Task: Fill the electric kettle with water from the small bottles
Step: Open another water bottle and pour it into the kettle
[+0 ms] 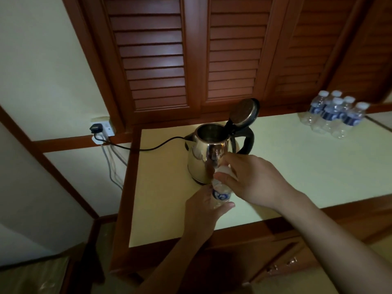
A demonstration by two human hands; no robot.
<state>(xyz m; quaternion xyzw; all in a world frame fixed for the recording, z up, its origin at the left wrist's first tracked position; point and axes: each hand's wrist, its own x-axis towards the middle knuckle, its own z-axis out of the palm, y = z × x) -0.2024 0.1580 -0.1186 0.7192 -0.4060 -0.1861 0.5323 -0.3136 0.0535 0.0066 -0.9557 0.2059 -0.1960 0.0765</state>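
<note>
A shiny steel electric kettle (206, 153) with a black handle stands on the pale counter, its lid (244, 112) tipped up and open. Just in front of it I hold a small clear water bottle (221, 193) with a blue label. My left hand (204, 206) wraps around the bottle's body from below. My right hand (252, 178) closes over the bottle's white cap at the top. The bottle is tilted a little, its top toward the kettle.
Several more small bottles (335, 114) stand grouped at the back right of the counter (307, 166). The kettle's black cord (148, 146) runs left to a wall socket (101, 128). Louvred wooden doors rise behind; drawers sit below the counter's front edge.
</note>
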